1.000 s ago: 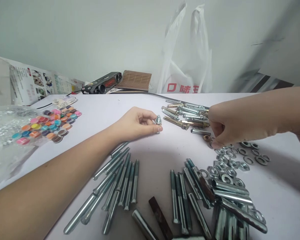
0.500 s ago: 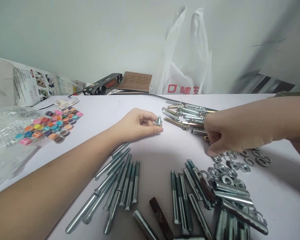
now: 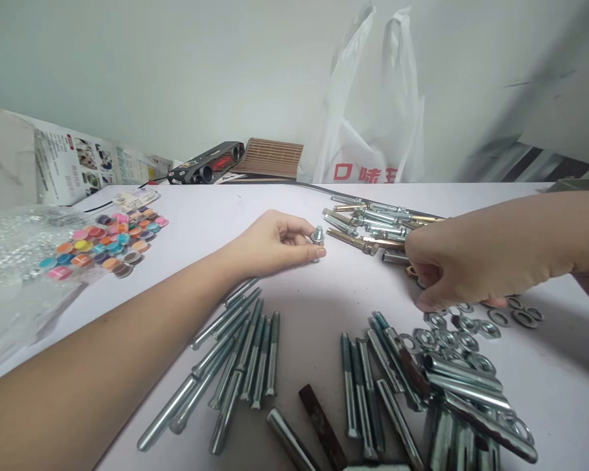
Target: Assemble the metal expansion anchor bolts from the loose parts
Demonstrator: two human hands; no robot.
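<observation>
In the head view, my left hand (image 3: 279, 245) is closed around a small metal bolt (image 3: 319, 233), held upright near the tabletop between thumb and fingers. A washer sits around the bolt near its top; the lower part is mostly behind my fingers. My right hand (image 3: 451, 261) reaches down, palm side low, over a scatter of metal nuts (image 3: 446, 339) and washers (image 3: 524, 319). Its thumb points down and one fingertip shows beneath the palm. The other fingers are hidden, so anything between them cannot be seen.
Several bolts (image 3: 235, 392) lie below my left arm, others (image 3: 356, 392) and metal sleeves (image 3: 464, 373) at front right. Assembled anchor bolts (image 3: 373, 226) are piled at the back. A dark bar (image 3: 321, 425), colourful discs (image 3: 112, 245), plastic wrap (image 3: 19, 281), white bag (image 3: 373, 118) and black device (image 3: 209, 163) surround them.
The whole view has shifted slightly, so everything appears a little farther right. My left hand keeps the bolt. A fingertip of my right hand now shows below its palm among the washers.
</observation>
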